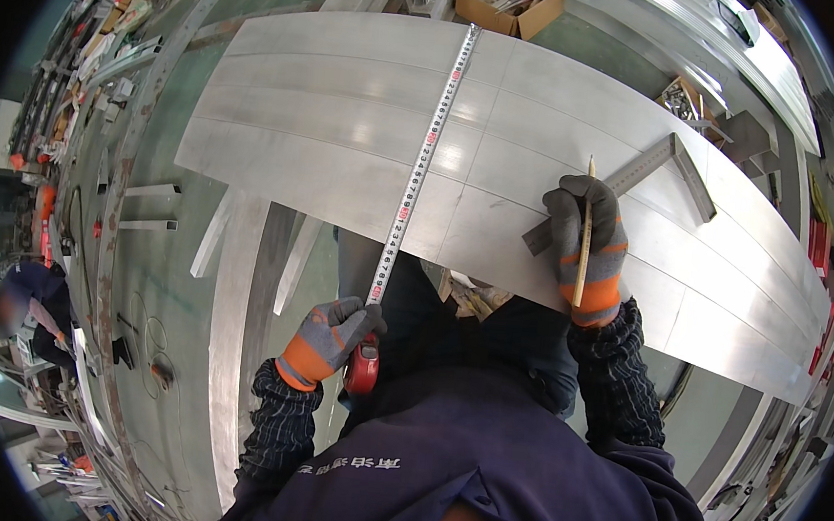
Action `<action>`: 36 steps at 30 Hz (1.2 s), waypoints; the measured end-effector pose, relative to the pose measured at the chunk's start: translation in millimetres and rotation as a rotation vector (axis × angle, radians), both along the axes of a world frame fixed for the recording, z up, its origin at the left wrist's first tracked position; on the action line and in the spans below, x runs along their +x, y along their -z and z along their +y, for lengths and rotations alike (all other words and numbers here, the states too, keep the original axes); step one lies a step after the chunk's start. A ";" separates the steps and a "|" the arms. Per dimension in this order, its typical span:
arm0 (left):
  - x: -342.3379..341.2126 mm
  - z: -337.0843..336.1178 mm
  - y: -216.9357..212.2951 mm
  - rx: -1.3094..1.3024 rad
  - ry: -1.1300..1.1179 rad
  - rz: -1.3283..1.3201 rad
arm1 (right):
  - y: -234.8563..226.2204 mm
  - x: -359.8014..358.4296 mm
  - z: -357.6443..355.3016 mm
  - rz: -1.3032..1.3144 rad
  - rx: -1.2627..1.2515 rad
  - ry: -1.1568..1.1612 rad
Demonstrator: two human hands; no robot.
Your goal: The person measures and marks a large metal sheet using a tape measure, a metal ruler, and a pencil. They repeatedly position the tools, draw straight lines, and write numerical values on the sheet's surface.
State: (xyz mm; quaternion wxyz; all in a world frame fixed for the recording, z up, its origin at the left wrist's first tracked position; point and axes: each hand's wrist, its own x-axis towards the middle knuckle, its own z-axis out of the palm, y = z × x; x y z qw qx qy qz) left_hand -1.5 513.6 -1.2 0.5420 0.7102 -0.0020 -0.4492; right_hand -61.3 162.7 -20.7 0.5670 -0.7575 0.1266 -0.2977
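Note:
A wide silver metal sheet (322, 96) marked with thin lines lies in front of me. My left hand (323, 339), in a grey and orange glove, is closed around a red tape measure (362, 368) just off the sheet's near edge. Its pale blade (415, 182) runs straight across the sheet to the far edge. My right hand (586, 249), gloved alike, rests over the sheet with a pencil (581, 273) between its fingers, tip pointing away from me. Partly under that hand lies a metal try square (644, 167), its thicker arm (694, 184) to the right.
A cardboard box (508, 8) of small parts stands beyond the far edge, and another box (687, 101) sits at the far right. Metal bars (211, 235) and a beam (234, 344) extend at the left. Farther left, a person (41, 304) bends beside cluttered racks.

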 end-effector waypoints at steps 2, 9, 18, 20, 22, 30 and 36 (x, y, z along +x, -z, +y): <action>-0.2 1.0 2.8 -0.008 0.001 -0.014 | -0.1 0.3 -0.7 -0.002 -0.012 -0.005; -0.2 3.1 3.4 0.003 0.004 -0.001 | 2.6 0.3 -0.4 -0.002 0.000 -0.008; 3.3 0.8 -4.7 0.063 0.048 -0.049 | -1.9 -2.7 3.0 0.028 0.125 -0.041; 5.3 1.1 -4.1 0.090 0.080 -0.085 | 8.5 -0.6 -2.7 -0.009 -0.035 -0.029; 6.1 3.0 -3.3 0.110 0.117 -0.141 | 4.6 -1.8 -1.6 0.011 0.033 -0.051; 1.9 6.2 5.3 0.027 0.018 -0.077 | 23.4 -3.2 -10.9 -0.031 0.004 -0.082; 1.9 7.9 8.8 0.031 0.003 -0.057 | 21.9 -3.2 -11.1 -0.002 -0.018 -0.069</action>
